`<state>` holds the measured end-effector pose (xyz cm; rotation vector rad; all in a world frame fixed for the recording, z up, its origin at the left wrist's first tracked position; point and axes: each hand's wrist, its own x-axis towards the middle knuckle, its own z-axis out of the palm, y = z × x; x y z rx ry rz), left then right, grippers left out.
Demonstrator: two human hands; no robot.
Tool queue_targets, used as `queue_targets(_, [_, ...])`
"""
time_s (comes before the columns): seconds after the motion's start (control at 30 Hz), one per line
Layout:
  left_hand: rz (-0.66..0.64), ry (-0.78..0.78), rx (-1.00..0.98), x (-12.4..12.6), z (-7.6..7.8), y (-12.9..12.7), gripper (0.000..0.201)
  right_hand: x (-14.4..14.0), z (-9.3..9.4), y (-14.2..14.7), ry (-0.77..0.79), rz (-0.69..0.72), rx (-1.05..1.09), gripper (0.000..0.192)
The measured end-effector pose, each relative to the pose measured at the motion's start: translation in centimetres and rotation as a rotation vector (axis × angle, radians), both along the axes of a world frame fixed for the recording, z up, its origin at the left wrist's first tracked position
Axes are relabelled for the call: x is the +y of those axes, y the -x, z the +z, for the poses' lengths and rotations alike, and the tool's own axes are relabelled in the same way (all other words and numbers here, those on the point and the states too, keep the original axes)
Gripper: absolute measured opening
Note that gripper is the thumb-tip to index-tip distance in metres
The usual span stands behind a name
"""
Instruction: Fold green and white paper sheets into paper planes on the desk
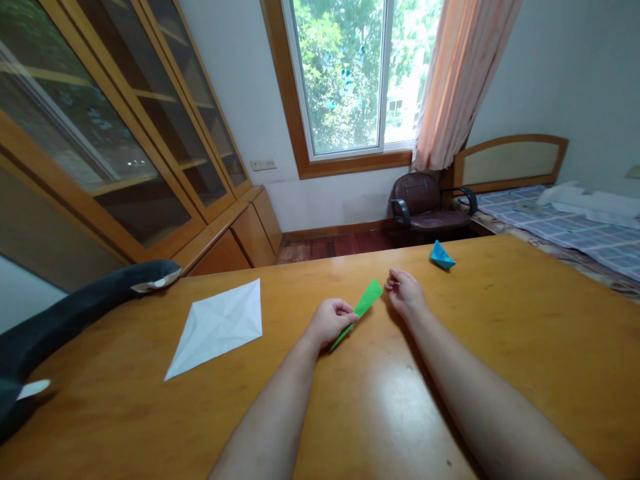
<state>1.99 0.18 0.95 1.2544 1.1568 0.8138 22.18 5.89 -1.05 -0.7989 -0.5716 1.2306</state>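
A folded strip of green paper (369, 297) is pinched between the thumb and fingers of my left hand (332, 323), tilted up just above the table. Its wider end points away to the right, towards my right hand (404, 292). That hand is closed, its fingers curled just right of the paper's far end and apart from it. Whether anything small sits inside those fingers is hidden. Left of my left hand lies a creased sheet of white paper (220, 327), spread flat. A small blue paper boat (442, 256) stands beyond my right hand, near the far table edge.
The glossy wooden table (525, 320) spans the foreground. At its left side lies a dark plush toy (75, 300) with white parts. Past the far edge are an armchair (425, 203), a bed (590, 227) and a glass-fronted cabinet (165, 133).
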Motion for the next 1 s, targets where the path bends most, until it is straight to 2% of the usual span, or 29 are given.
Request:
queue_targets(0.1, [0.127, 0.034, -0.239, 0.3, -0.1, 0.1, 0.034, -0.3, 0.3, 0.2, 0.008, -0.123, 0.039, 0.031])
queue_targets(0.23, [0.251, 0.079, -0.48, 0.7, -0.3, 0.0, 0.043, -1.9, 0.6, 2.8, -0.007, 0.033, -0.131, 0.028])
queue_targets(0.37, [0.289, 0.08, -0.602, 0.8, -0.4, -0.3, 0.047, -3.7, 0.8, 5.7, -0.039, 0.19, -0.356, 0.024])
queue_targets(0.53, [0.253, 0.003, -0.608, 0.6, -0.8, -1.2, 0.043, -4.3, 0.7, 6.9, -0.061, 0.219, -0.365, 0.02])
queue_targets(0.67, [0.292, -0.064, -0.556, 0.6, -1.1, -1.8, 0.037, -4.3, 0.5, 6.8, -0.035, 0.198, -0.324, 0.019])
queue_targets(1.0, [0.276, -0.042, -0.566, 0.7, -1.1, -1.6, 0.035, -4.4, 0.4, 6.6, -0.043, 0.217, -0.284, 0.024])
